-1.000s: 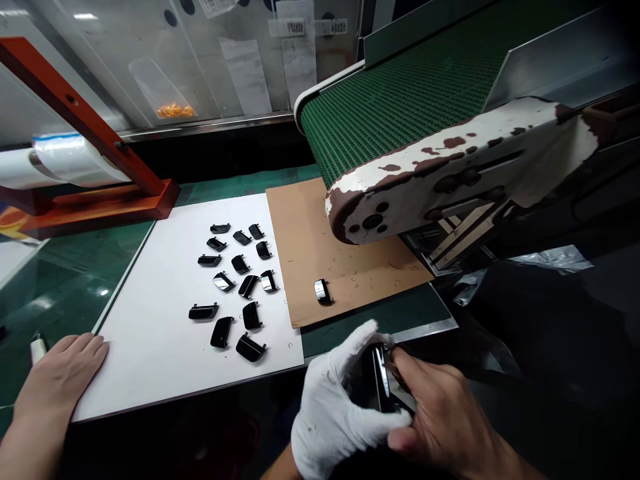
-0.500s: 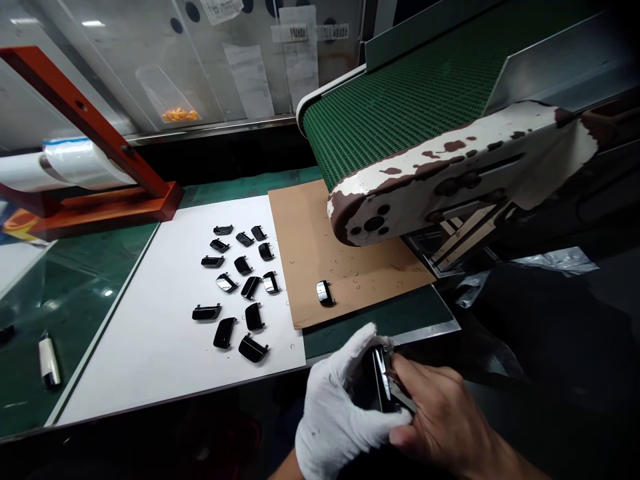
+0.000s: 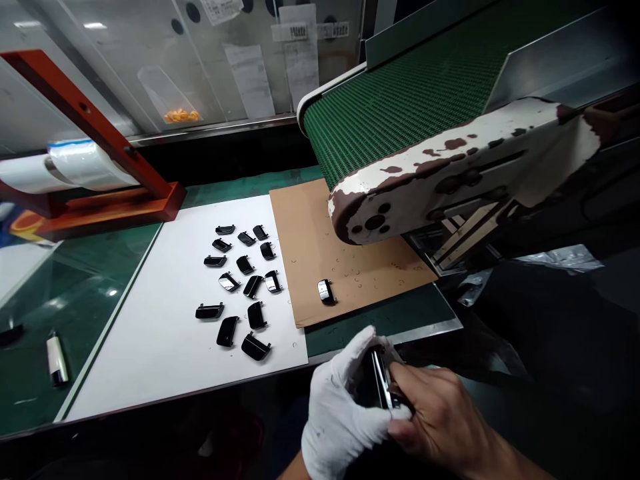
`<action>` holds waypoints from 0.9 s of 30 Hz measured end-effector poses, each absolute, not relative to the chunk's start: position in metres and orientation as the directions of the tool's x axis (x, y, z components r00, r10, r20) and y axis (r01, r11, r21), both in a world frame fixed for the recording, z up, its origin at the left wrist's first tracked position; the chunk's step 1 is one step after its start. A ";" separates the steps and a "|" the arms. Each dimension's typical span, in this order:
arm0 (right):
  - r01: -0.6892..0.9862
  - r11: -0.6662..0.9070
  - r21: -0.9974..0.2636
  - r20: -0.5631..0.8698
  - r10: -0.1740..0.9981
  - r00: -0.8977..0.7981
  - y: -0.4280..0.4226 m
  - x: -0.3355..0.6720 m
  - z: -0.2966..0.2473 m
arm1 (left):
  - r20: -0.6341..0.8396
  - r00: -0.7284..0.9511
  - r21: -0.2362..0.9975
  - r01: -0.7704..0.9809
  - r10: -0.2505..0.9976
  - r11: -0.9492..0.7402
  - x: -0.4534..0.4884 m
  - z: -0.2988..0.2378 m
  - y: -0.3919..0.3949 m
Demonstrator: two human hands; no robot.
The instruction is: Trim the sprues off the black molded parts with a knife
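Note:
My left hand, in a white glove, is closed round a glossy black plastic part just below the table's front edge. My bare right hand pinches the right edge of the same part with thumb and fingers. Several similar black parts lie spread on a white board to the upper left of my hands. One more black part lies alone on a brown cardboard sheet straight above them.
A green conveyor belt with a chipped white end plate overhangs the cardboard at the right. A red wooden stand holding a roll of clear film sits at the back left. A small white-and-black pen-like object lies on the green mat.
Another person's hand that rested on the white board's near-left corner is gone, uncovering the pen-like object. My hands with the part have shifted slightly right and down.

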State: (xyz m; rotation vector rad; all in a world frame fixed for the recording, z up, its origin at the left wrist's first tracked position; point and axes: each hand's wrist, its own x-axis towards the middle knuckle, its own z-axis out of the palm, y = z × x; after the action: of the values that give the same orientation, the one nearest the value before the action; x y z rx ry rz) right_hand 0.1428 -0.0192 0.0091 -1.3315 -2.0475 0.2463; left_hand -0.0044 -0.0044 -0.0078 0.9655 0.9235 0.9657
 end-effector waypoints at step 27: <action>0.823 0.358 -0.440 0.416 0.894 -0.167 -0.023 0.133 0.024 | -0.060 0.304 0.912 -0.371 0.951 0.176 -0.004 -0.008 0.000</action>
State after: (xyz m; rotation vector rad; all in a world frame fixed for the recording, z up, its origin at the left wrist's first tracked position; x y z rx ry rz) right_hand 0.1334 -0.0226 0.0243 -1.4853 -2.0071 0.1475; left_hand -0.0036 -0.0004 -0.0084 0.9508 0.7642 1.0778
